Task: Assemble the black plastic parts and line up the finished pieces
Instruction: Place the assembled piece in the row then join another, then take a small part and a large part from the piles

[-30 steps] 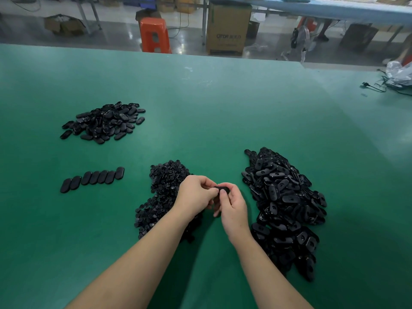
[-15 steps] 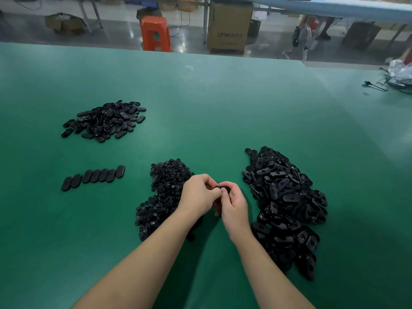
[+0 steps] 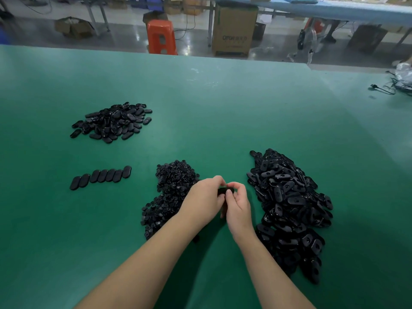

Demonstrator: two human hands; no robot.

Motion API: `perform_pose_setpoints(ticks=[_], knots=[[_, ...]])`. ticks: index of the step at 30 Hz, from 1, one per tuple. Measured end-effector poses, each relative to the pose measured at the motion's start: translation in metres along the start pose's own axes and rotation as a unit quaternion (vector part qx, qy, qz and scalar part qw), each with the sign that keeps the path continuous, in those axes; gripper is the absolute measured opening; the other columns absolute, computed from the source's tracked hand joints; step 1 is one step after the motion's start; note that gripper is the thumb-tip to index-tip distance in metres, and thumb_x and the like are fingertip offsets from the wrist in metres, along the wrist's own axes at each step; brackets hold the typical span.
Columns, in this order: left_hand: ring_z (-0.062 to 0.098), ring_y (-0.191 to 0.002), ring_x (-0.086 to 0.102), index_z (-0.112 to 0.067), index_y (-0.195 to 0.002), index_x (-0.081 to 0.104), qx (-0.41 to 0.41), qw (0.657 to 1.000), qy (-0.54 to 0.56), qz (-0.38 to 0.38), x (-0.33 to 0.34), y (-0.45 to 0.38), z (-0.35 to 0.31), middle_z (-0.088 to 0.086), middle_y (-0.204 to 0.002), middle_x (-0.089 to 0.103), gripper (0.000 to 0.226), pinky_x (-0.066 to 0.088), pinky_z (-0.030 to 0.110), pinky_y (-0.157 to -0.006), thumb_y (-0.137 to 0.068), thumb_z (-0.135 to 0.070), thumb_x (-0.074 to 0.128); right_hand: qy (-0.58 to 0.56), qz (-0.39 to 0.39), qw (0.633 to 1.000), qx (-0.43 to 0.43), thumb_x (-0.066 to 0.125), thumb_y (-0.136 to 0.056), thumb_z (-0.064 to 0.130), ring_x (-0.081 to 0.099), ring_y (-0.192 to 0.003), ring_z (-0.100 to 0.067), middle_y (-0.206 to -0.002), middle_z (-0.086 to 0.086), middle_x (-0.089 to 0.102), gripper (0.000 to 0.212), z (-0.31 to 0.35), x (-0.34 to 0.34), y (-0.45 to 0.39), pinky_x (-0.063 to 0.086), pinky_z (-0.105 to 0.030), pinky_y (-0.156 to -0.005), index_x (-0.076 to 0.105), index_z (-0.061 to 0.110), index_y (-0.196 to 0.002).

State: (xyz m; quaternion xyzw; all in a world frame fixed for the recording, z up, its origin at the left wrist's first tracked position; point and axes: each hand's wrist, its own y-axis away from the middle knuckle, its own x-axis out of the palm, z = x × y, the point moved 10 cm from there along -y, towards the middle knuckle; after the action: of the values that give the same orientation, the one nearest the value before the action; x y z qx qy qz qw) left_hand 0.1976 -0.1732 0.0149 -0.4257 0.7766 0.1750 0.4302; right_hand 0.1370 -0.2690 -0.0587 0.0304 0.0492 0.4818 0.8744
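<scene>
Green work table (image 3: 223,108), head view.

Held item: 1 black plastic part (image 3: 225,191), oval, raised above the table between the 2 middle heaps. Left hand (image 3: 204,200) and right hand (image 3: 238,206) meet on it, knuckles close together. Fingers of both hands are curled in, the tips pinching the part from either side; the right thumb lies across its near face. Most of the part is hidden by the fingers, so whether it is 1 piece or 2 joined cannot be told.

Stock, right: large heap of slotted oval shells (image 3: 289,208), just beside the right wrist and running toward the near edge. The right forearm covers part of its left margin.

Stock, centre: heap of small round parts (image 3: 171,192), just left of the hands. The left hand and forearm cover its right and near side.

Finished row: line of 7 oval pieces (image 3: 100,177), laid side by side at a slant, touching or nearly so, well left of the hands.

Far left: loose pile of smooth oval pieces (image 3: 113,122), well apart from the row, farther back on the table.

Surroundings beyond the far table edge: orange plastic stool (image 3: 161,36), brown cardboard carton (image 3: 233,30) with printed lettering, an open box (image 3: 73,26) on the floor. Far right on the table: black cable (image 3: 383,89) beside a pale bag (image 3: 404,73).
</scene>
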Motion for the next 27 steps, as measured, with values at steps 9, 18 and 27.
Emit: perform_pose_setpoints(ticks=[9,18,27], knots=[[0.023,-0.084,0.065,-0.014,-0.098,0.071,0.101,0.977,-0.125,-0.139,-0.047,0.016,-0.003,0.002,-0.098,0.065,0.014,0.056,0.036,-0.057,-0.087,-0.024,0.07,-0.023,0.001,1.0,-0.02,0.04,-0.109,0.015,0.055,-0.062,-0.015,-0.078,-0.002,0.066,0.022,0.007,0.002,0.003,0.048,-0.031,-0.054,0.052,0.03,-0.117],[0.029,-0.073,0.06,-0.007,-0.121,0.065,-0.205,0.949,-0.128,-0.202,-0.115,0.04,0.168,0.011,-0.098,0.065,0.029,0.051,0.036,-0.062,-0.096,-0.022,0.061,0.04,0.04,0.998,-0.016,0.045,-0.107,0.015,0.055,-0.065,-0.01,-0.077,0.002,0.066,0.017,0.012,0.011,0.008,0.051,-0.034,-0.06,0.06,0.024,-0.11],[0.03,-0.071,0.057,-0.006,-0.098,0.069,-0.237,0.942,-0.162,-0.175,-0.109,0.043,0.2,0.007,-0.084,0.059,0.021,0.05,0.039,-0.059,-0.097,-0.027,0.065,0.075,0.05,0.996,-0.01,0.047,-0.106,0.017,0.055,-0.062,-0.01,-0.074,0.006,0.067,0.017,0.011,0.014,0.008,0.052,-0.039,-0.062,0.061,0.027,-0.107]])
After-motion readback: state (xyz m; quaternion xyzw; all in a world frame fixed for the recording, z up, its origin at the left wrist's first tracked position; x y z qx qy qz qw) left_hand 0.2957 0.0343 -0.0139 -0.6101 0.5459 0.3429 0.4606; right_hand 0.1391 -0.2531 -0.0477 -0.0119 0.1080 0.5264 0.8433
